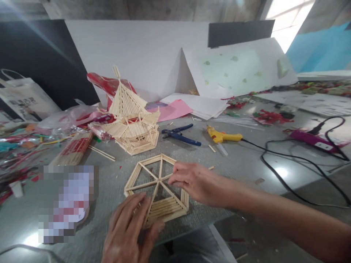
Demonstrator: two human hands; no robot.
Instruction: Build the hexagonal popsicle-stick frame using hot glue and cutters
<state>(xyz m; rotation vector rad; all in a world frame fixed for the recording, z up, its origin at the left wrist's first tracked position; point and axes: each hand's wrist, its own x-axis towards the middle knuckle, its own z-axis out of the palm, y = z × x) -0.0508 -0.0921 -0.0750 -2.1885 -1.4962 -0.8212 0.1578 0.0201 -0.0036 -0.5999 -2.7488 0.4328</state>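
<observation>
Stick frame, between both hands' fingers, partly covered

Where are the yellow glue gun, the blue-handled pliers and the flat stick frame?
Yellow glue gun [218, 136]: head view, on its body.
Blue-handled pliers [186, 139]: head view, on the nearer handle.
Flat stick frame [158, 181]: head view, on the hub where the spokes meet.

The left hand rests on the near-left edge of a spoked stick frame lying on the surface; the right hand touches its right side. Beyond stand a stick pagoda, blue pliers and a yellow glue gun.
</observation>
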